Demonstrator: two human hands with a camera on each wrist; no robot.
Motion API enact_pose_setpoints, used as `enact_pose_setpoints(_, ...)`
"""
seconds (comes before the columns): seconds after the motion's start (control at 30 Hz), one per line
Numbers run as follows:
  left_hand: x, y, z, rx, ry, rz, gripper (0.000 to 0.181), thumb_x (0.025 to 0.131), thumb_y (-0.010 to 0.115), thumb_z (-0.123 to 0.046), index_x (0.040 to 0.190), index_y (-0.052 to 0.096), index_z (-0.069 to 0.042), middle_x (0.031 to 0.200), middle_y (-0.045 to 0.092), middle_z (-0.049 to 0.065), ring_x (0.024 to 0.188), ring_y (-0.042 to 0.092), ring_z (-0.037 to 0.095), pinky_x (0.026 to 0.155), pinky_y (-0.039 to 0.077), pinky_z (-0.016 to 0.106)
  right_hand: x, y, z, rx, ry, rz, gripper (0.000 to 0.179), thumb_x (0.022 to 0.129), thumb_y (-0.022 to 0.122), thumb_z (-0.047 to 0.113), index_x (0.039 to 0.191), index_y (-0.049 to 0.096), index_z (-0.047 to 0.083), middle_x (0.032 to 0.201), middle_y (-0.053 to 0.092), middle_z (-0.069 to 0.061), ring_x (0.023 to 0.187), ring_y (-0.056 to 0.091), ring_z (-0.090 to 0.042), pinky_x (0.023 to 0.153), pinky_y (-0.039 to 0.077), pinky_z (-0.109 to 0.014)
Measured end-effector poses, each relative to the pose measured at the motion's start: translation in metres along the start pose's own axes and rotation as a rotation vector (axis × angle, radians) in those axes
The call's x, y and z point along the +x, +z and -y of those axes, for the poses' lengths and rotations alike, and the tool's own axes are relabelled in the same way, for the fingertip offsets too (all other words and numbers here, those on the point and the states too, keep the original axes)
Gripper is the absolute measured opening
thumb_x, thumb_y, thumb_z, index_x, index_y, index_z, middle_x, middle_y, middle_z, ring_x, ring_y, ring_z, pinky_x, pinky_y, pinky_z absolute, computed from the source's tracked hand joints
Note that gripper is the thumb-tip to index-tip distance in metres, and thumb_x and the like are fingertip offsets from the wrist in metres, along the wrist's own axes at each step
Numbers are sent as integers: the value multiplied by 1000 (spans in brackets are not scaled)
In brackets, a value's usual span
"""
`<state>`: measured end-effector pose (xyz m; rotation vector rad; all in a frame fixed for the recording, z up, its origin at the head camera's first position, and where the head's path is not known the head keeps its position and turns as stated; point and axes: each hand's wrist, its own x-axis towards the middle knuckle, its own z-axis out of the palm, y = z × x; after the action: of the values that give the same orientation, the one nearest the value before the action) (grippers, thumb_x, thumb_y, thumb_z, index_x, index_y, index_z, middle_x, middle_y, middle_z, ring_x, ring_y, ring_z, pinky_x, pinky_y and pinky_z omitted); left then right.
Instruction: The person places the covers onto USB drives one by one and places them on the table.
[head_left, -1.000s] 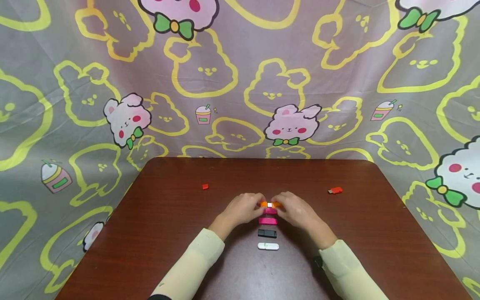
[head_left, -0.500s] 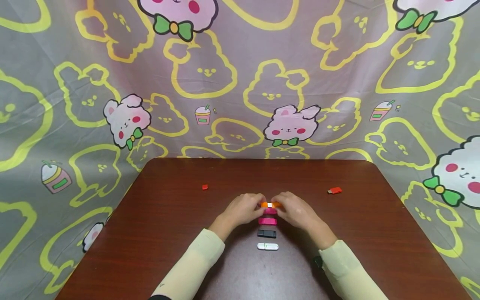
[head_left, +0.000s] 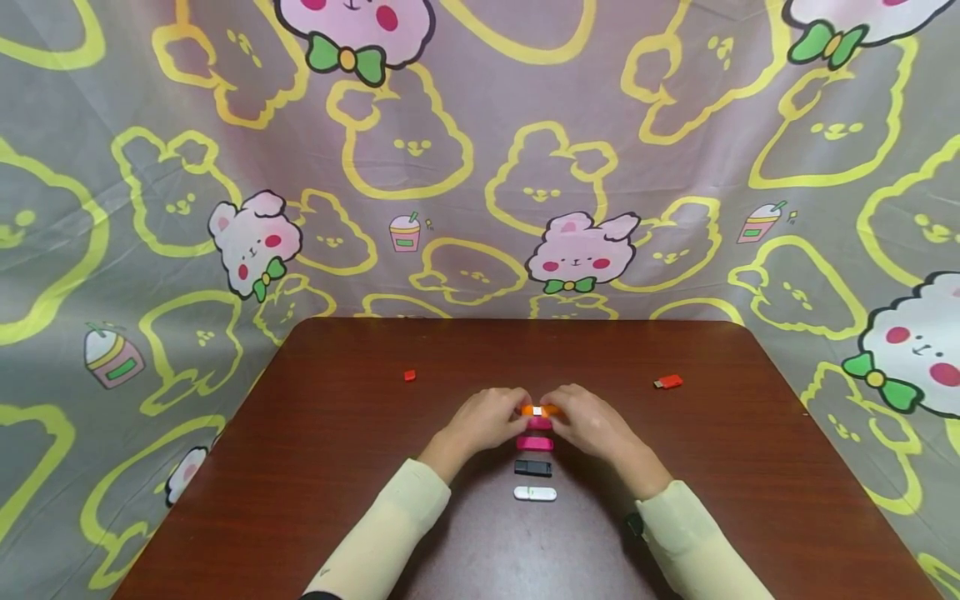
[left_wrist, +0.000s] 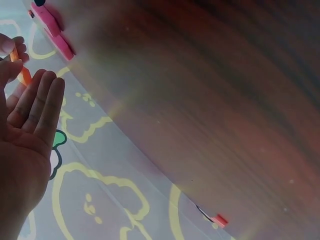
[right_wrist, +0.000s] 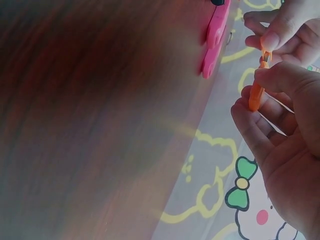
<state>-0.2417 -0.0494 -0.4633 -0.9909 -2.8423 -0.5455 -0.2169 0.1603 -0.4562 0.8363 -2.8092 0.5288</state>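
Observation:
Both hands meet over the middle of the table, at an orange USB stick (right_wrist: 256, 95). My right hand (head_left: 592, 418) pinches its body between thumb and fingers. The thumb and fingers of my left hand (head_left: 486, 418) pinch its orange cap (right_wrist: 267, 48) at the other end. A short stretch of the connector (head_left: 537, 411) shows between the two orange parts. Just nearer than the hands lie two pink USB sticks (head_left: 535, 444), one behind the other, the far one partly between the fingertips in the head view.
A black USB stick (head_left: 533, 468) and a white USB stick (head_left: 535, 493) continue the row toward the front. On the far left of the table (head_left: 300, 450) lies a small red cap (head_left: 409, 376); a red USB stick (head_left: 669, 382) with bare connector lies far right. A patterned cloth (head_left: 450, 167) hangs behind.

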Motion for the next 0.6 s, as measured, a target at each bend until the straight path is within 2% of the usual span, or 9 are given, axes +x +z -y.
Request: enact_pose_setpoints(0.6,0,0,0,34,43,-23,16,92,73,-28,103,70,-17,79,62,-10,67,54,5,59,45,20,4,-1,4,-12,-20,11,26,85,80,10,110,74,8,102,69,-5,96,62,-22,85,56,-39)
